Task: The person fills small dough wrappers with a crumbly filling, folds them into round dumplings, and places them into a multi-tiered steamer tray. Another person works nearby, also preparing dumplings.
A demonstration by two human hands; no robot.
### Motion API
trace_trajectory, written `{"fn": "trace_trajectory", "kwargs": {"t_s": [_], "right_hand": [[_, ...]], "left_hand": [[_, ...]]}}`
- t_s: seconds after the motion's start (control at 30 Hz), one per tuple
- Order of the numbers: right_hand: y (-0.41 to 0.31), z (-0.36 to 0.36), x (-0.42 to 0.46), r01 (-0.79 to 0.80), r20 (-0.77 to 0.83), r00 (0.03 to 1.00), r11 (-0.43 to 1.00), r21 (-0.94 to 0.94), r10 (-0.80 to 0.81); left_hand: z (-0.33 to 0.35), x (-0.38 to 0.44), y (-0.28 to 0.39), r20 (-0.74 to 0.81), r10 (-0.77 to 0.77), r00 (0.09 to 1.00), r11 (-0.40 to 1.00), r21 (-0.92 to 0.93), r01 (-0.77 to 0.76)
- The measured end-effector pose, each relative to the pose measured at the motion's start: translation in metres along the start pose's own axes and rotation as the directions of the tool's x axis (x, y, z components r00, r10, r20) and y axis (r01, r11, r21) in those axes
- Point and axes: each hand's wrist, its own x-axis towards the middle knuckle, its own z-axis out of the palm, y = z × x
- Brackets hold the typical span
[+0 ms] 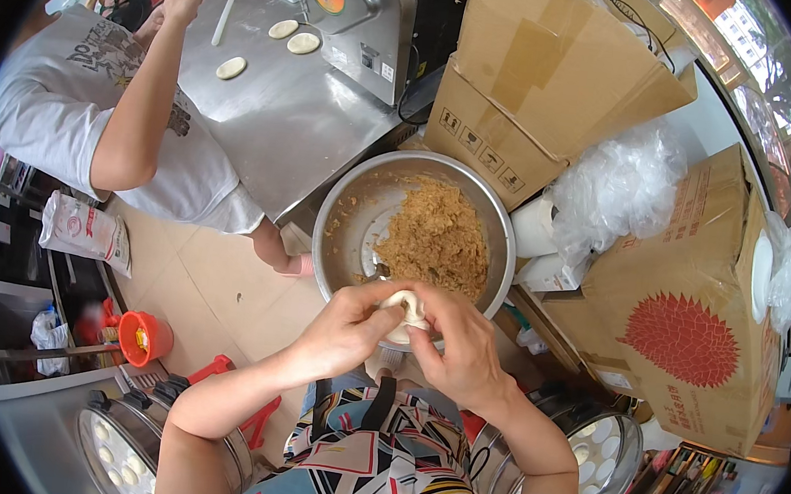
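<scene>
Both my hands hold one partly gathered dough bun (404,312) over the near rim of a large steel bowl (327,219). My left hand (352,325) supports it from the left, with the thumb at the opening. From the other side, my right hand (458,342) pinches the pleated edge between thumb and fingers. A hole still shows in the top of the bun; what lies inside is hard to make out. Brown minced filling (439,237) is heaped on the bowl's right side. A utensil's end (382,271) pokes out of the filling near my left hand.
A co-worker in a white T-shirt (152,173) stands at the steel table (270,135), where flat dough rounds (304,43) and a white rolling pin (223,21) lie beside a steel machine (360,22). Cardboard boxes (518,80) crowd the right. Steamer trays with buns (124,464) flank me.
</scene>
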Motion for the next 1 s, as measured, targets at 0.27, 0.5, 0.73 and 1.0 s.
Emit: {"fn": "trace_trajectory", "kwargs": {"t_s": [0.27, 0.5, 0.73, 1.0], "right_hand": [[0.006, -0.006, -0.005, 0.271, 0.077, 0.962, 0.954, -0.127, -0.262], [-0.003, -0.010, -0.001, 0.112, 0.098, 0.989, 0.994, 0.014, -0.113], [-0.004, -0.006, -0.005, 0.008, -0.096, 0.995, 0.994, 0.112, 0.003], [-0.007, 0.001, 0.001, 0.010, -0.028, 1.000, 0.997, -0.071, -0.012]], "left_hand": [[-0.010, 0.005, 0.005, 0.120, -0.073, 0.990, 0.994, 0.090, 0.063], [-0.010, 0.008, 0.020, 0.242, -0.024, 0.970, 0.959, 0.280, -0.047], [0.004, 0.006, -0.011, -0.161, 0.173, 0.972, 0.974, -0.118, -0.192], [0.054, 0.011, -0.041, -0.498, 0.157, 0.853, 0.789, -0.456, -0.412]]}}
